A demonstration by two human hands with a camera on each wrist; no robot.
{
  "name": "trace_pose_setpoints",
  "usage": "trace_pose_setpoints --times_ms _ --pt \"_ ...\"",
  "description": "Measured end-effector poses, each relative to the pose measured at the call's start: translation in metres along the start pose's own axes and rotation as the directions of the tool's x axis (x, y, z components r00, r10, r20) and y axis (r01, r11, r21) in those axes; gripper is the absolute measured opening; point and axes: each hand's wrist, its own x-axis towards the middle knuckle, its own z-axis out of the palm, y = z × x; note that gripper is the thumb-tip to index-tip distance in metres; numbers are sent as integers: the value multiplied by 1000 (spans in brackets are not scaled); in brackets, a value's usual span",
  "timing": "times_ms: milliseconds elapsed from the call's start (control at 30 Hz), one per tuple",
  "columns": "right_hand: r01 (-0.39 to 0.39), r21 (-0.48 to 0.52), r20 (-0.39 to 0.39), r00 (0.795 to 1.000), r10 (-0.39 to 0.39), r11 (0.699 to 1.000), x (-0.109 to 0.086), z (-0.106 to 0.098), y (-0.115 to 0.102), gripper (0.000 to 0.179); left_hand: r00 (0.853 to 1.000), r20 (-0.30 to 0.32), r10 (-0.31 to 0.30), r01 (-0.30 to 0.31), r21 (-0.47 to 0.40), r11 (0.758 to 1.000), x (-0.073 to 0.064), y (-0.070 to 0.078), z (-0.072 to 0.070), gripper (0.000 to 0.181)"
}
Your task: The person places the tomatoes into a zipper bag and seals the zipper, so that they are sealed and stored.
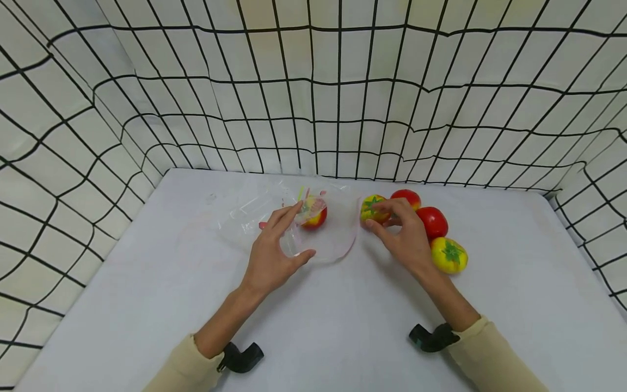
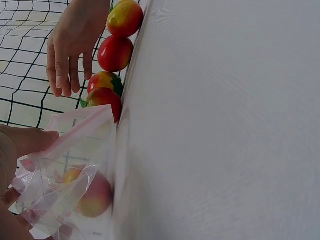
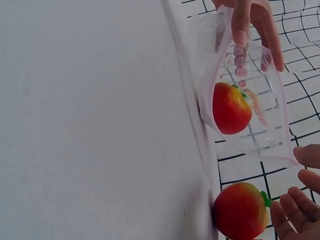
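Note:
Several red and yellow toy tomatoes with green leaf tops lie on the white table. One tomato [image 1: 314, 213] lies inside a clear zip bag [image 3: 270, 142] with a pink rim, whose mouth gapes to the right. My left hand [image 1: 274, 256] is at the bag, thumb and fingers spread wide on either side of it, touching the plastic. My right hand [image 1: 404, 231] hovers by a tomato [image 3: 240, 211] just outside the bag's mouth. Its fingertips [image 3: 282, 217] are close to the leaf top; contact is unclear. In the left wrist view its fingers hang fairly straight.
To the right of that tomato lie a red tomato [image 1: 406, 197], another red one [image 1: 433, 222] and a yellow one [image 1: 450, 255]. A black wire grid [image 1: 338, 81] over white panels borders the table [image 1: 313, 337] at the back and sides.

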Motion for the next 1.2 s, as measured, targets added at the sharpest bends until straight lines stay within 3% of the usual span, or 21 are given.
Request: trace_pose_setpoints --times_ms 600,900,1200 --pt "-76 -34 -31 997 74 997 3 -16 13 45 1000 5 0 0 6 1000 0 0 3 94" --pt "-109 -31 -4 994 109 994 4 -22 18 49 1000 11 5 -5 1 1000 2 0 5 94" --pt "-121 -11 44 992 122 993 7 -15 21 52 1000 4 -1 1 -9 1000 0 -1 3 94"
